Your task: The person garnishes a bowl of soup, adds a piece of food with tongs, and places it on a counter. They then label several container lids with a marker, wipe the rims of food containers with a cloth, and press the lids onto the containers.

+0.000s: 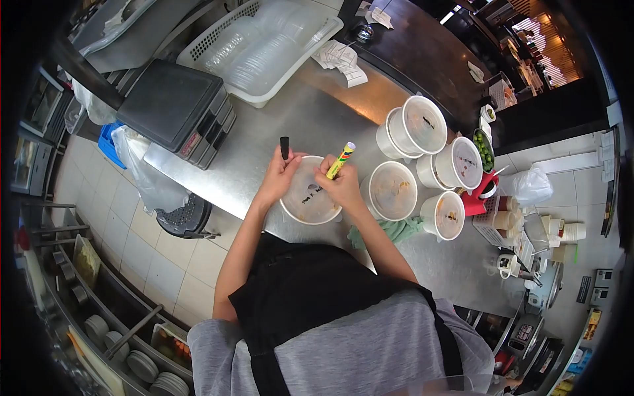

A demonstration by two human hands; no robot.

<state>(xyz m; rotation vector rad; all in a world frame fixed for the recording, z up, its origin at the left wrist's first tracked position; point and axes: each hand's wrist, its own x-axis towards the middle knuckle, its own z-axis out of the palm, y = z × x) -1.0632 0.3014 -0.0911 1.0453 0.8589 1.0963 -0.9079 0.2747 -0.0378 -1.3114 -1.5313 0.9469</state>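
A white round tub [307, 210] with a translucent lid stands on the steel counter in front of me, dark handwriting on its lid. My left hand [281, 177] is closed on a black pen cap [284, 146] at the tub's left edge. In my right hand [342, 187] is a yellow marker [340, 162], its lower end hidden by the fingers over the lid. Just right of that hand stands another lidded tub [393, 191], with a green cloth [401, 230] below it.
Stacked lidded tubs [424, 125] and a single tub [444, 216] stand to the right. Black drawers [173, 109] are at the left, a white basket [263, 99] of plastic containers at the back. Paper slips [341, 61] lie beside it.
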